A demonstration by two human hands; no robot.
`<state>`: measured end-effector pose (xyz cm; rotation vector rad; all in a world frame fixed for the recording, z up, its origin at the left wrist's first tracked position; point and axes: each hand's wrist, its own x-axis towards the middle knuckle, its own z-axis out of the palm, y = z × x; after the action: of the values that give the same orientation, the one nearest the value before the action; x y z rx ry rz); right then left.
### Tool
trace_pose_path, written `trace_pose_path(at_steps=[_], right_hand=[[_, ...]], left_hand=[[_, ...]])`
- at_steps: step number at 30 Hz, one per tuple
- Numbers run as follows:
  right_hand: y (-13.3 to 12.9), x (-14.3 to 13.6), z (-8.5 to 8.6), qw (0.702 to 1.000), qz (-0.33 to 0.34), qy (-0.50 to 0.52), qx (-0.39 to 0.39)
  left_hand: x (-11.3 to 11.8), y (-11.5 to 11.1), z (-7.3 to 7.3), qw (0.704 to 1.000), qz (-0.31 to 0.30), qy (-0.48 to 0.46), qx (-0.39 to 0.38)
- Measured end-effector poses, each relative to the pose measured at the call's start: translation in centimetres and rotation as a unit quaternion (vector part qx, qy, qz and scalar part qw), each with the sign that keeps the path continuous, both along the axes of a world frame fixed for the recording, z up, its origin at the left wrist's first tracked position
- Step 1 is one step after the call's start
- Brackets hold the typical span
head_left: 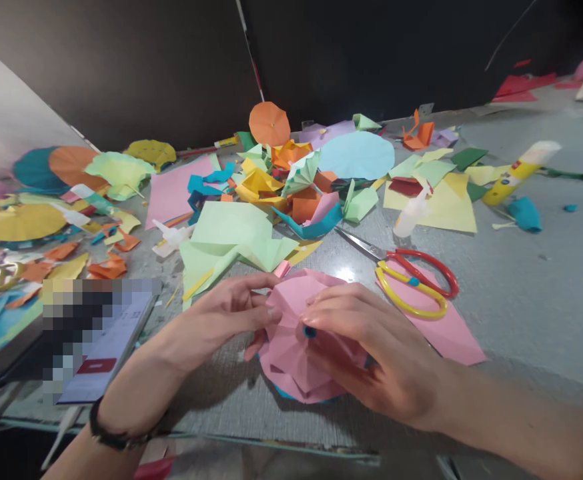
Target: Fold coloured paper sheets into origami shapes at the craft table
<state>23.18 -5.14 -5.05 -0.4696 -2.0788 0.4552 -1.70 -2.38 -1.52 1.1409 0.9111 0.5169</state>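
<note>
A creased pink paper umbrella (291,367) sits low over the table near its front edge, with blue paper showing beneath its lower rim. At its middle is a small dark blue round piece (310,331). My left hand (226,317) grips the umbrella's left edge, thumb on top and other fingers partly hidden behind it. Curved over the right side, my right hand (371,340) has its fingertips beside the blue piece and its thumb lower on the pink folds. Scissors (406,273) with red and yellow handles lie to the right, partly over a pink paper sheet (451,333).
Paper scraps and pale green sheets (231,227) spread behind my hands. An orange paper umbrella (269,123) stands at the back. A white glue bottle (412,212) and yellow glue stick (519,175) are on the right. A partly blurred phone (121,340) is at left.
</note>
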Motion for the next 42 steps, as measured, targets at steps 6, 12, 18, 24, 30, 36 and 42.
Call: trace_pose_path(at_steps=[6,12,18,24,30,36,42], right_hand=[[-0.01,-0.04,-0.05,1.000,0.009,0.005,-0.003],[0.00,-0.05,0.13,1.000,0.010,-0.004,-0.007],[-0.16,0.00,0.20,1.000,0.013,-0.014,-0.011],[-0.08,0.12,0.11,1.000,0.013,-0.013,-0.011],[-0.14,0.07,-0.05,1.000,0.011,-0.014,-0.018],[-0.21,0.11,-0.08,1.000,0.008,-0.019,-0.021],[-0.13,0.09,-0.14,1.000,-0.001,-0.022,-0.016]], left_hand=[[0.03,-0.18,0.06,1.000,0.009,0.004,0.001],[0.21,-0.48,0.06,1.000,0.028,-0.014,-0.001],[0.05,-0.51,0.06,1.000,0.021,-0.015,0.017],[0.31,-0.48,0.08,1.000,0.012,-0.022,0.015],[0.20,-0.45,0.08,1.000,0.013,-0.017,0.015],[0.24,-0.32,0.11,1.000,0.013,-0.017,0.017],[0.19,-0.49,-0.02,1.000,0.017,-0.015,0.019]])
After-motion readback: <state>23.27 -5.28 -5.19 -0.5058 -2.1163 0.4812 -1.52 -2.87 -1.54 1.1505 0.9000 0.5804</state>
